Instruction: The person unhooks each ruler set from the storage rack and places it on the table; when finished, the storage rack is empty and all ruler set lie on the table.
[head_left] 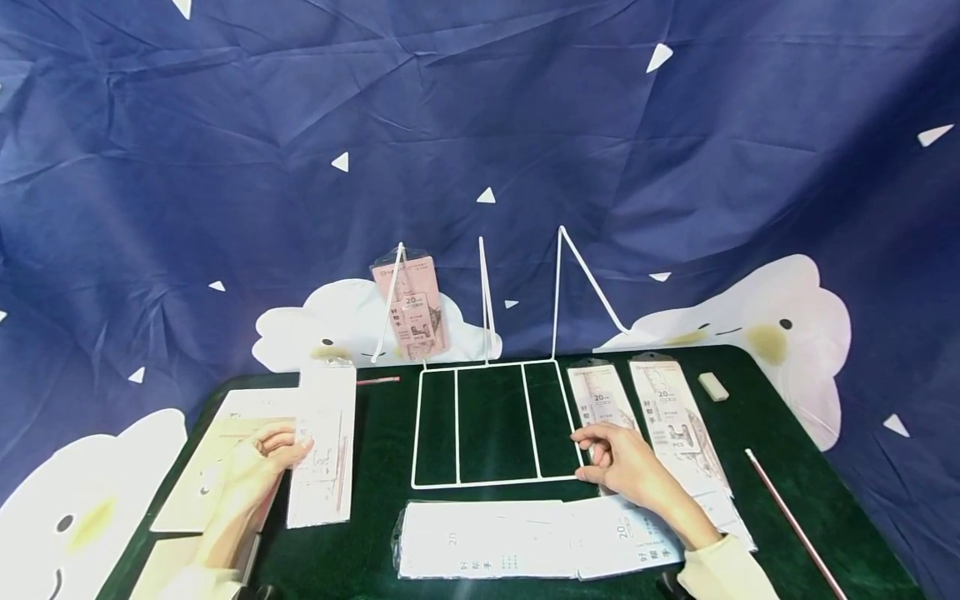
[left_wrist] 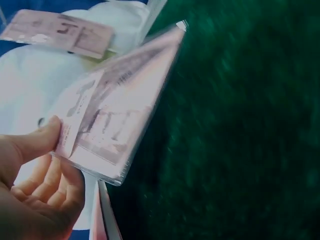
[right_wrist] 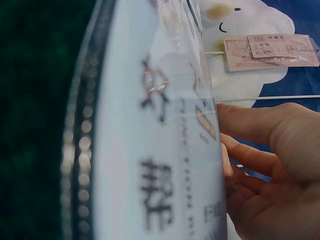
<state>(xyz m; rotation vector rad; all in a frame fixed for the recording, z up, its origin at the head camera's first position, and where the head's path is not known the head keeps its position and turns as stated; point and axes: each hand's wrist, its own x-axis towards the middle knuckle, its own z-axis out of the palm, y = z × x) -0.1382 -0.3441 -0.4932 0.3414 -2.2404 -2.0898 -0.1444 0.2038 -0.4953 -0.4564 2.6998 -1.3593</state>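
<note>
My left hand pinches a flat pale pink packet in clear plastic by its edge, thumb on one face. In the left wrist view the packet is tilted, its printed face partly washed out by glare. A white wire rack with upright hook arms stands mid-table. One pink packet hangs from its left arm. At the rack's front right corner is my right hand, thumb and index finger apart beside the wire. In the right wrist view a pale blue packet hides those fingertips, so any grip there is unclear.
Pale packets lie in a row along the front. More packets lie at right, beside a white eraser and a thin reddish stick. Pale flat boards are at left. A blue patterned cloth hangs behind.
</note>
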